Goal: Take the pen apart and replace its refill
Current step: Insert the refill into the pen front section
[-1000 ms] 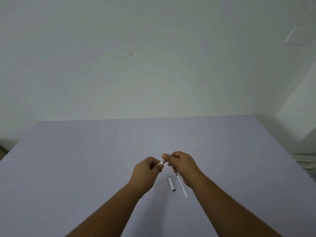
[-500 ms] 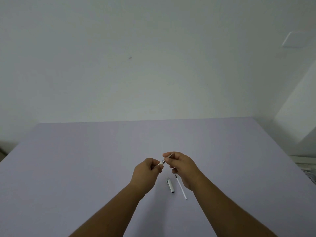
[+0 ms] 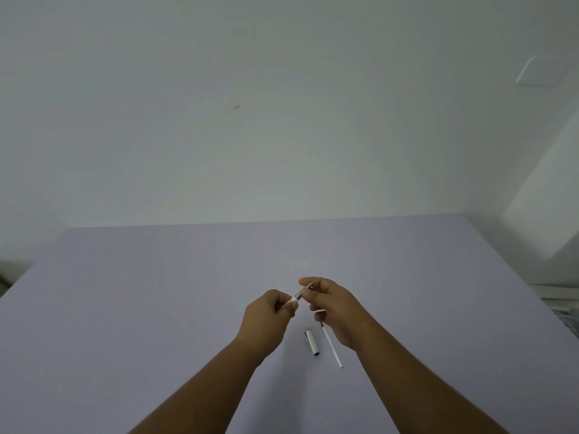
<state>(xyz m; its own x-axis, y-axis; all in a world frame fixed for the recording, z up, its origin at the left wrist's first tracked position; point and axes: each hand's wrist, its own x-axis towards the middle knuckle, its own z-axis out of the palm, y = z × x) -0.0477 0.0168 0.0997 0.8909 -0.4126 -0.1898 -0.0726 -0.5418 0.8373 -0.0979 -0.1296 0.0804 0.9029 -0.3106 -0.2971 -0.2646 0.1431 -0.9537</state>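
Note:
Above the lavender table [image 3: 156, 292] my two hands hold a slim white pen body [image 3: 296, 297] between them. My left hand [image 3: 269, 317] grips its white barrel end. My right hand [image 3: 335, 305] pinches the grey tip section [image 3: 306, 289], which points up and to the right. Below the hands, a white pen cap [image 3: 312, 341] with a dark end and a clip lies on the table. Just right of it lies a thin white refill [image 3: 332, 344], its upper end partly under my right hand.
A plain pale wall rises behind the table's far edge. A white switch plate [image 3: 539, 72] is on the wall at the upper right. Some pale objects show beyond the table's right edge [image 3: 557, 296].
My right hand has shifted a little up and to the right along the pen, so more of the grey tip section shows between the hands. Cap and loose refill have not moved.

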